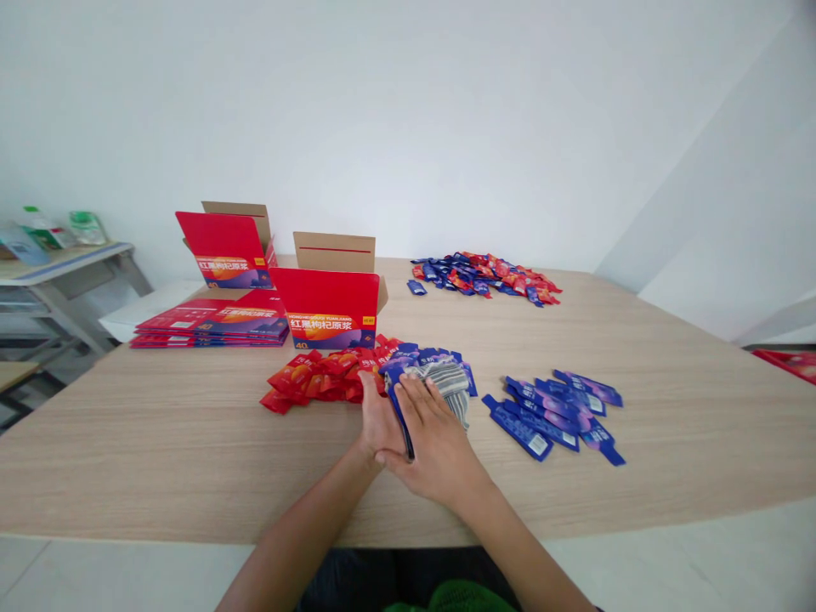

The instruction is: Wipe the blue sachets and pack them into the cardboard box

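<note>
My left hand [381,422] is closed round a blue sachet [393,374], its thumb pointing up and its other fingers mostly hidden. Over it lies my right hand [439,438], pressing a grey-and-white striped cloth [452,380] against the sachet with its fingers close together. The right thumb reaches across to the left wrist. Just beyond the hands, a pile of red sachets [319,374] spreads to the left. Several more blue sachets [470,374] stick out behind the cloth. Flat blue sachets [554,408] lie overlapping to the right.
Behind the red pile stands an open red carton [331,310], with another open carton [226,251] farther left. Flattened cartons [210,321] are stacked beside them. Mixed red and blue sachets [488,276] lie at the wooden table's [191,476] far edge. Bottles [42,228] stand on a side table.
</note>
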A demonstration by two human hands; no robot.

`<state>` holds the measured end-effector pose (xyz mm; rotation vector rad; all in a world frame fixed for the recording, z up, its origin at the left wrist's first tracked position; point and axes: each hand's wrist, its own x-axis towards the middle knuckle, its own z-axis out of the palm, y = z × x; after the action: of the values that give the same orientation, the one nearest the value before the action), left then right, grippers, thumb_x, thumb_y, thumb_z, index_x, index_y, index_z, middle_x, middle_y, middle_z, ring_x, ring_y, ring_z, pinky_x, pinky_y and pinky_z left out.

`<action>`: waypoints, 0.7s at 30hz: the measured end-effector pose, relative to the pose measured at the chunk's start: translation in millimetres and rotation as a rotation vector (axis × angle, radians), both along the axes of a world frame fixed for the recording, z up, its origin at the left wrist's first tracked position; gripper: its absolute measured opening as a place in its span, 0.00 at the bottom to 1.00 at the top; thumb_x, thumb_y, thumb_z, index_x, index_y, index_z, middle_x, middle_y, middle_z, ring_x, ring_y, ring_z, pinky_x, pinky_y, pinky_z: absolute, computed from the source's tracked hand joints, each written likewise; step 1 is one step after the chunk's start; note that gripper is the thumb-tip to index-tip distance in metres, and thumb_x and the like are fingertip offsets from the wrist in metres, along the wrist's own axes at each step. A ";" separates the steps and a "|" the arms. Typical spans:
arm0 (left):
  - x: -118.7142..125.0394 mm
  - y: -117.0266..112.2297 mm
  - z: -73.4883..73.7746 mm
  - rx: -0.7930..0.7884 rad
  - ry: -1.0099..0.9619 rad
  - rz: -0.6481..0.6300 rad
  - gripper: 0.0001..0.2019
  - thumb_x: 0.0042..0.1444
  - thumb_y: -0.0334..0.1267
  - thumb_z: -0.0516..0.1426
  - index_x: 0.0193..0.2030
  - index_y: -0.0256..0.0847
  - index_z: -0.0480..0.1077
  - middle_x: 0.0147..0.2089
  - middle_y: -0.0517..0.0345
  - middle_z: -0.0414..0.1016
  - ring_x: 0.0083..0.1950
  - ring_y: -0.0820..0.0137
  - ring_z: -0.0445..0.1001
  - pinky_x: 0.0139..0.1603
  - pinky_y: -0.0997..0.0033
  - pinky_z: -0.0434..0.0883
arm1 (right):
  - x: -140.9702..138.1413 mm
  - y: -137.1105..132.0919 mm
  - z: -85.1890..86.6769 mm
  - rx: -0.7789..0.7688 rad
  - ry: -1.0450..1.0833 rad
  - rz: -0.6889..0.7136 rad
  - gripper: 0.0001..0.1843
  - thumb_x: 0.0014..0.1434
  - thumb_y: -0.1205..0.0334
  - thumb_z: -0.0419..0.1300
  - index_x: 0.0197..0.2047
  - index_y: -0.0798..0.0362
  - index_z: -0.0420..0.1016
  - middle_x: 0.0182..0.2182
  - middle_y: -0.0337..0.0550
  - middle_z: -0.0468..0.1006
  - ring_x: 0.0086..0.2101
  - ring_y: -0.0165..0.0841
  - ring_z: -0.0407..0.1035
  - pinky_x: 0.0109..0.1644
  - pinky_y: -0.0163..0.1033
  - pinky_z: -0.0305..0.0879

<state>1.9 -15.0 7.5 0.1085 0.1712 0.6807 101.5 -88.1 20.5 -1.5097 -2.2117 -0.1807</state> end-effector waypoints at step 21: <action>7.4 2.3 -15.8 0.097 -0.065 -0.113 0.53 0.56 0.78 0.35 0.63 0.31 0.70 0.57 0.35 0.78 0.65 0.47 0.72 0.72 0.44 0.57 | 5.0 -7.6 4.4 -0.217 -0.041 -0.048 0.59 0.51 0.36 0.68 0.72 0.71 0.56 0.71 0.71 0.54 0.72 0.53 0.48 0.76 0.58 0.38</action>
<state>9.3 -12.7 -8.3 0.1872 0.0692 0.5792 106.5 -95.8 24.8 -1.6873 -2.2894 0.0146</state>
